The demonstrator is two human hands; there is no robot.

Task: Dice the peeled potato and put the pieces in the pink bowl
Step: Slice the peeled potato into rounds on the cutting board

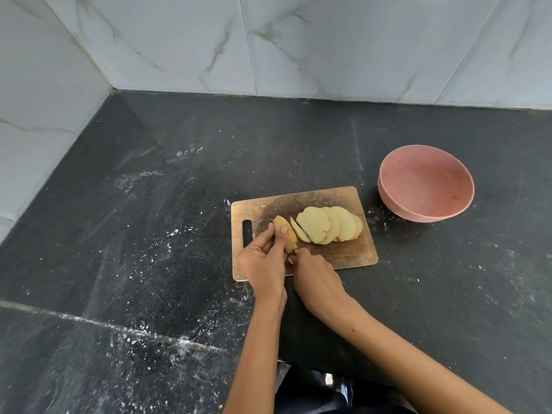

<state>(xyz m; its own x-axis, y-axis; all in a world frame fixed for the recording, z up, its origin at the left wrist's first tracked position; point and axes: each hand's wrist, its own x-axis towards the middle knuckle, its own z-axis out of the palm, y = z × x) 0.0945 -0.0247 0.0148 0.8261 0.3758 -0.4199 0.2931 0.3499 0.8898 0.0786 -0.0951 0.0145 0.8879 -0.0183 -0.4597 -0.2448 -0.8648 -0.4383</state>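
Observation:
Several pale potato slices (328,225) lean in an overlapping row on the wooden cutting board (349,252). At the row's left end stands the uncut end piece of potato (282,224), which my left hand (263,261) pinches between thumb and fingers. My right hand (316,279) grips a knife (294,250) right beside it; only a sliver of the knife shows between the hands, with its blade edge-on between the end piece and the slices. The pink bowl (427,183) stands to the right of the board with nothing in it.
The board lies on a dark stone counter (149,234) dusted with white specks. Marble-tiled walls (268,40) close the counter at the back and left. The counter's front edge runs just below my forearms.

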